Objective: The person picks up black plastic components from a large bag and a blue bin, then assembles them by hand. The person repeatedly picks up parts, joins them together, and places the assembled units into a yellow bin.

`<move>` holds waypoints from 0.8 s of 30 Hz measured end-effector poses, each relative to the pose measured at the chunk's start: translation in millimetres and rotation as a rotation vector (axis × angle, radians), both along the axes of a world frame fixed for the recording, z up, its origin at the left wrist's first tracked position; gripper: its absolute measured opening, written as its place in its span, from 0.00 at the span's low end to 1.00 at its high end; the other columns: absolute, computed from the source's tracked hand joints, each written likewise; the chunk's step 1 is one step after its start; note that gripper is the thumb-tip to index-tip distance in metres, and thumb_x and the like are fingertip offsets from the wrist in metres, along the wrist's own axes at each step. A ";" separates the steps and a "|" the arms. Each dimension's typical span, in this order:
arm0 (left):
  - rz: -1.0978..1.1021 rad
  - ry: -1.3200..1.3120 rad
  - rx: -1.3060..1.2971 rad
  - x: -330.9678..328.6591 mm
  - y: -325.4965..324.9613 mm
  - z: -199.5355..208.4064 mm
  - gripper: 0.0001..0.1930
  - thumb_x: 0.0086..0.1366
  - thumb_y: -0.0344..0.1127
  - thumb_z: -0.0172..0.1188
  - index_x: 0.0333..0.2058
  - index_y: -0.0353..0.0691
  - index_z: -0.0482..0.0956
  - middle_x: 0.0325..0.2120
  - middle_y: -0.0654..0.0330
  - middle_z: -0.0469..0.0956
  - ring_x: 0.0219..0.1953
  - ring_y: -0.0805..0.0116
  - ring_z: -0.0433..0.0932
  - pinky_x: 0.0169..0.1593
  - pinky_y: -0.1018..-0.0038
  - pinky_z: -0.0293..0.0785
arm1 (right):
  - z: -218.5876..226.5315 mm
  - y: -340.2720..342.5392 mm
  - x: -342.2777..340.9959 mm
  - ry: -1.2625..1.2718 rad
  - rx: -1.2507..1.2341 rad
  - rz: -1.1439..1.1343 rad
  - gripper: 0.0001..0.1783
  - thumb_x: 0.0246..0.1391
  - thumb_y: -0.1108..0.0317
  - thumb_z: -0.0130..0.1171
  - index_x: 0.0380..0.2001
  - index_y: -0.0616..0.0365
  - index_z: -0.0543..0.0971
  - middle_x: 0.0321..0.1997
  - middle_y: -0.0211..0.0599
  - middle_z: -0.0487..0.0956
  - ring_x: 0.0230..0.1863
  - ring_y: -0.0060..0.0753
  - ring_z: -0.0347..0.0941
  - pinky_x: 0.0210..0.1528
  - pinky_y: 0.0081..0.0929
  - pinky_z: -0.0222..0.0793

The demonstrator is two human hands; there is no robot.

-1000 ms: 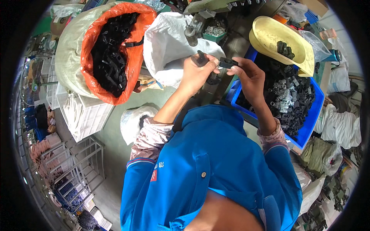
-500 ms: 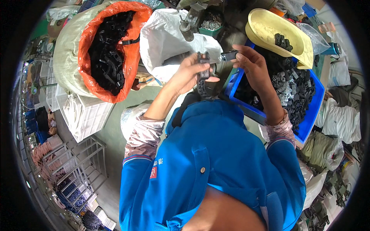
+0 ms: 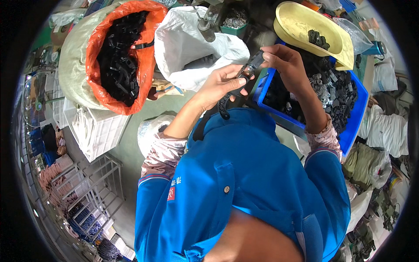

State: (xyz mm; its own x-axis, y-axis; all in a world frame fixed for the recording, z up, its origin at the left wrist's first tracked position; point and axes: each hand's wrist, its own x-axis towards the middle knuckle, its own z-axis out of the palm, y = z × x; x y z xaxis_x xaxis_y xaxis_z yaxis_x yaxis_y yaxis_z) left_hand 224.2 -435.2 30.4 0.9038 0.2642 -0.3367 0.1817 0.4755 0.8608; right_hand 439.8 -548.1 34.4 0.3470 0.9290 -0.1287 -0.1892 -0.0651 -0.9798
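Observation:
My left hand (image 3: 221,83) is closed round a black plastic buckle-like part (image 3: 238,90), with a curved toothed black strap (image 3: 223,107) hanging below it. Between thumb and fingertips, my right hand (image 3: 286,63) pinches a small black plastic piece (image 3: 257,59). Something shiny, perhaps metal (image 3: 248,70), shows at that piece's lower end. Here the two parts meet, just above my left thumb; whether they are joined is too small to tell. A blue bin (image 3: 360,111) of black plastic parts and coiled metal springs (image 3: 322,94) lies under and beside my right forearm.
A yellow tub (image 3: 301,24) with a few black parts rests on the bin's far side. Ahead are a white sack (image 3: 174,43), a metal cylinder on a rod (image 3: 206,31) and a green container (image 3: 234,31) of small metal pieces. An orange-lined sack (image 3: 150,65) of black parts stands left.
My hands have come together, bringing the right hand's black piece to the left hand's part. The strapped part has tilted from upright to slanting. The view has shifted slightly.

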 end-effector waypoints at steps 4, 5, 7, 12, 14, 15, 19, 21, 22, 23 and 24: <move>-0.002 -0.036 -0.006 -0.3 -4.6 -3.6 0.19 0.66 0.34 0.59 0.54 0.41 0.72 0.48 0.61 0.79 0.37 0.74 0.79 0.27 0.81 0.72 | -1.6 -2.2 -2.5 0.009 -0.010 0.040 0.17 0.57 0.68 0.63 0.45 0.70 0.78 0.41 0.41 0.81 0.38 0.27 0.78 0.43 0.24 0.76; 0.001 -0.060 -0.015 -0.6 -6.0 -4.3 0.19 0.65 0.33 0.59 0.54 0.41 0.72 0.48 0.61 0.79 0.36 0.74 0.79 0.27 0.82 0.72 | -2.4 -2.3 -3.5 0.006 0.000 0.039 0.17 0.57 0.68 0.62 0.45 0.70 0.78 0.41 0.41 0.81 0.38 0.28 0.78 0.43 0.25 0.77; 0.001 -0.049 -0.008 -0.3 -6.5 -4.1 0.19 0.65 0.32 0.59 0.55 0.41 0.71 0.47 0.60 0.79 0.36 0.74 0.79 0.27 0.82 0.72 | -3.9 -2.9 -5.1 0.001 0.018 0.037 0.17 0.57 0.69 0.62 0.45 0.71 0.78 0.40 0.42 0.80 0.39 0.28 0.78 0.44 0.26 0.78; -0.002 -0.034 -0.027 1.0 -6.4 -2.9 0.19 0.64 0.32 0.59 0.54 0.41 0.71 0.47 0.60 0.79 0.36 0.73 0.79 0.27 0.82 0.71 | -3.5 -5.2 -5.5 0.025 0.003 0.042 0.13 0.59 0.70 0.59 0.44 0.69 0.78 0.39 0.38 0.80 0.39 0.26 0.78 0.45 0.27 0.78; 0.003 -0.042 -0.036 3.9 -6.2 -5.5 0.18 0.65 0.33 0.60 0.53 0.40 0.71 0.46 0.60 0.79 0.36 0.73 0.79 0.27 0.82 0.71 | -4.1 -5.6 -7.0 0.060 0.009 0.051 0.14 0.59 0.71 0.60 0.44 0.70 0.77 0.39 0.41 0.80 0.38 0.29 0.79 0.44 0.28 0.79; 0.006 -0.042 -0.037 5.4 -5.8 -7.2 0.17 0.65 0.33 0.60 0.52 0.40 0.71 0.46 0.60 0.79 0.36 0.73 0.80 0.27 0.81 0.71 | -4.9 -5.1 -8.7 0.088 0.014 0.064 0.14 0.58 0.71 0.60 0.43 0.71 0.77 0.39 0.43 0.80 0.37 0.32 0.79 0.43 0.28 0.79; 0.011 -0.039 -0.011 8.0 -6.2 -8.9 0.16 0.65 0.34 0.60 0.51 0.40 0.71 0.46 0.59 0.80 0.36 0.73 0.80 0.27 0.81 0.72 | -8.3 -4.8 -11.5 0.132 0.033 0.048 0.13 0.57 0.73 0.61 0.42 0.72 0.76 0.38 0.45 0.80 0.34 0.37 0.81 0.41 0.29 0.80; 0.005 -0.033 0.010 9.7 -5.5 -8.4 0.16 0.65 0.34 0.60 0.50 0.40 0.71 0.45 0.59 0.80 0.37 0.73 0.80 0.28 0.81 0.73 | -10.4 -6.0 -12.8 0.114 0.013 0.030 0.13 0.57 0.73 0.61 0.42 0.72 0.76 0.38 0.44 0.80 0.35 0.34 0.80 0.41 0.28 0.79; 0.003 -0.029 0.014 10.9 -4.9 -8.5 0.16 0.65 0.34 0.60 0.50 0.40 0.71 0.45 0.58 0.80 0.37 0.73 0.80 0.28 0.80 0.73 | -10.9 -6.9 -13.7 0.105 0.002 0.022 0.13 0.57 0.73 0.61 0.42 0.71 0.76 0.38 0.43 0.80 0.36 0.33 0.80 0.41 0.28 0.79; 0.000 -0.024 0.019 12.0 -4.3 -8.4 0.16 0.65 0.34 0.60 0.50 0.40 0.71 0.45 0.58 0.80 0.37 0.73 0.81 0.28 0.80 0.73 | -11.1 -7.5 -14.7 0.071 0.003 0.004 0.13 0.57 0.73 0.61 0.42 0.71 0.76 0.38 0.43 0.80 0.36 0.31 0.79 0.41 0.27 0.78; 0.000 -0.019 0.029 13.0 -4.0 -8.2 0.16 0.65 0.34 0.61 0.50 0.40 0.70 0.45 0.58 0.80 0.37 0.73 0.81 0.29 0.80 0.74 | -11.1 -8.2 -15.9 0.038 0.005 -0.014 0.12 0.57 0.72 0.62 0.41 0.70 0.77 0.38 0.42 0.81 0.36 0.29 0.78 0.41 0.26 0.77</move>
State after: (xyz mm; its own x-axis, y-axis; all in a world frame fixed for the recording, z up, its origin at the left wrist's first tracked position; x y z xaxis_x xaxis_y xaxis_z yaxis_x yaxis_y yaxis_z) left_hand 237.2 -439.2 22.2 0.9102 0.2734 -0.3112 0.1649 0.4502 0.8776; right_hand 423.9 -556.3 23.3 0.3551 0.9247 -0.1374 -0.2267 -0.0574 -0.9723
